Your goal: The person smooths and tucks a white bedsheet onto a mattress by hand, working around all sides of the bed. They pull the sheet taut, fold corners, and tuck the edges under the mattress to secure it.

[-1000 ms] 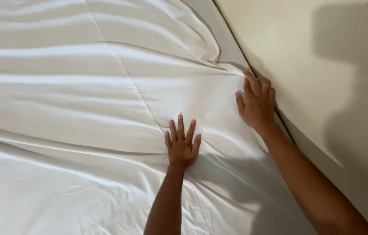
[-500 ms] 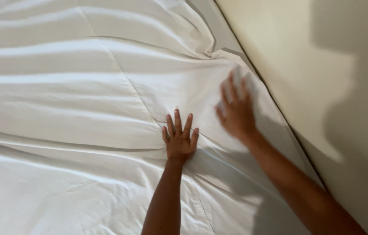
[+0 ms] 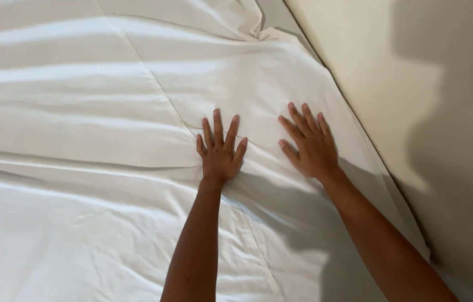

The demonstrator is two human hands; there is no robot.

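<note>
A: White cotton, by the look of it. The left hand [image 3: 220, 150] lies flat on the sheet [image 3: 79, 140] at mid-frame, fingers fanned and gripping nothing, palm on the cloth.

B: And the other one?

A: The right hand [image 3: 310, 144] is just beside it toward the right of the frame, also flat with fingers spread, pinching nothing. Both rest on the same stretch of fabric, close together but not touching.

B: So where does the sheet run from them?

A: It is under both palms and reaches out mostly to the left and upper left of the frame. Its long folds run roughly left to right, and a seam [image 3: 152, 78] slants from the top centre down toward the left hand.

B: Which hand is nearer the edge?

A: The right one. The sheet's edge runs diagonally from upper centre to lower right, along the beige wall [image 3: 370, 67], and the cloth bunches at the upper centre [image 3: 256, 31].
</note>
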